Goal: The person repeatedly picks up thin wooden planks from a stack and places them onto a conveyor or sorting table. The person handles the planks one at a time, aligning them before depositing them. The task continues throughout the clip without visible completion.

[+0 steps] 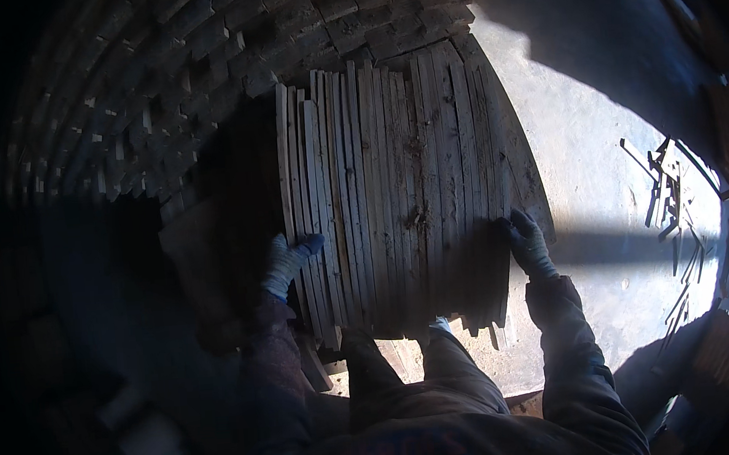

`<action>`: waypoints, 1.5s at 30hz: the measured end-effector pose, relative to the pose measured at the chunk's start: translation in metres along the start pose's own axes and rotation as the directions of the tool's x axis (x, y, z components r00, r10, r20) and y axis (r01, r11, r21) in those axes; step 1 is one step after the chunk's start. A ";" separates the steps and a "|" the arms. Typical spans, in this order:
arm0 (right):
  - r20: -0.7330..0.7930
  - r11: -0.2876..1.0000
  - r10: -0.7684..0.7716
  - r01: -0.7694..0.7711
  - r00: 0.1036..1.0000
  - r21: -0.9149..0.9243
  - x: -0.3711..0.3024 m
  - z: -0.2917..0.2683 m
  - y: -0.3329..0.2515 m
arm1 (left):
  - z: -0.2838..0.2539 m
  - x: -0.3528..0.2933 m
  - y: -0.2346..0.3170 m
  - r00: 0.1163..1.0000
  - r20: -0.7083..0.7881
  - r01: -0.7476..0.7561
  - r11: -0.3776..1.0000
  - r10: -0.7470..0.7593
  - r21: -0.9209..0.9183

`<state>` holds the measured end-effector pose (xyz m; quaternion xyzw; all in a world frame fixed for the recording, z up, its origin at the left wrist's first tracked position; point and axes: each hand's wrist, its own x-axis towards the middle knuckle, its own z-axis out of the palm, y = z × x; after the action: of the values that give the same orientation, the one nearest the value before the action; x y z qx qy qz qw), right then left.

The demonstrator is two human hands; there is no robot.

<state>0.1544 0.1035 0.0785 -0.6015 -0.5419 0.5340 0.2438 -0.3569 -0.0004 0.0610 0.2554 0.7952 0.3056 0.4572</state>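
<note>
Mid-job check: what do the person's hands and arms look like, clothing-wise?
The left hand and right hand wear work gloves, pale near the wrist and darker, bluish toward the fingers. Long, dark sleeves: the left sleeve looks reddish-brown, the right sleeve greyer. Shadow hides finer detail.

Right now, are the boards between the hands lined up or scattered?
Lined up: the boards run nearly parallel, left hand and right hand at either side.

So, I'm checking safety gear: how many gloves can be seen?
2: left glove at the left edge of the wooden strips, right glove at their right edge. Dark areas could hide more.
</note>
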 end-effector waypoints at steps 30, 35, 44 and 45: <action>0.184 0.930 0.084 -0.144 0.979 0.338 -0.069 0.072 -0.014 | -0.045 0.030 0.091 0.782 0.623 -0.020 1.000 0.023 -0.012; 0.079 0.547 0.211 -0.185 0.974 0.817 -0.084 0.087 -0.080 | -0.059 0.068 0.083 0.737 0.672 0.139 0.989 -0.074 -0.043; -0.231 0.282 0.203 0.169 0.951 0.944 -0.138 0.092 -0.135 | -0.021 0.091 0.153 0.470 0.882 0.123 0.986 0.043 -0.113; -0.293 0.344 0.214 0.209 0.932 0.916 -0.142 0.092 -0.179 | -0.003 0.095 0.173 0.411 0.911 0.079 0.995 0.023 -0.061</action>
<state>0.0234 0.0001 0.2597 -0.4403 -0.0807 0.6261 0.6384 -0.3809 0.1823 0.1327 0.3451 0.4088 0.1475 0.8319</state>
